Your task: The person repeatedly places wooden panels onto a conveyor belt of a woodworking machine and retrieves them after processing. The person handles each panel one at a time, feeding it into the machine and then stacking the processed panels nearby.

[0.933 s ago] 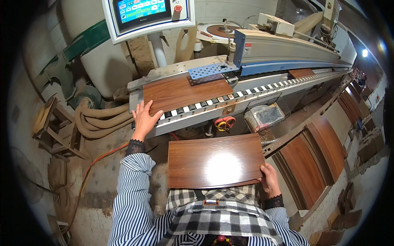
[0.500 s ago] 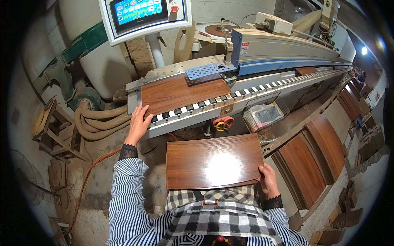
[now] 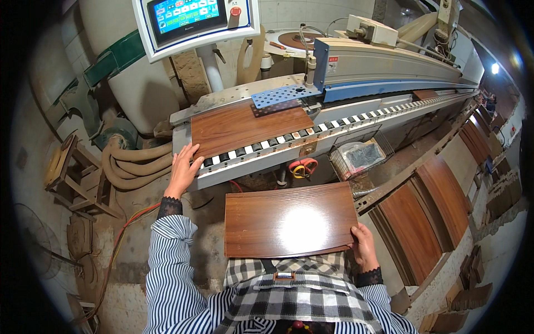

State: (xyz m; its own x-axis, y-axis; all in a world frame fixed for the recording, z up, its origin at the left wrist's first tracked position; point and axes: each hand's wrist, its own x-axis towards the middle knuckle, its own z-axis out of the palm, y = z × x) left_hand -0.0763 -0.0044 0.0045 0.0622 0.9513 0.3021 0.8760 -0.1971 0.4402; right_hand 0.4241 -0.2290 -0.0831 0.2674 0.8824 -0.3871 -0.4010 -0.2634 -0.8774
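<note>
the left hand [image 3: 183, 170] is at the near left corner of the machine bed [image 3: 182, 136], fingers extended and slightly spread, fingertips at the near left corner of the bed board [image 3: 250, 125]; nothing is gripped. the bed board, brown with wood grain, lies flat at the left end of the bed, its near long edge along the roller strip [image 3: 267, 143] of black and white segments that follows the bed's near edge. a blue perforated plate [image 3: 278, 97] projects over the board's far right part. the right hand [image 3: 364, 245] pinches the right edge of the held board [image 3: 261, 217], also brown, positioned between the bed's near edge and the checked apron [image 3: 311, 295]. a smaller brown board piece [image 3: 425, 95] is located toward the bed's far right end. below the near edge are a red-and-yellow handled tool [image 3: 303, 168] and, to its right, a wire basket [image 3: 339, 166]. stacked boards [image 3: 409, 225] occupy the right side. a control panel [image 3: 189, 16] stands behind the bed's left end.
</note>
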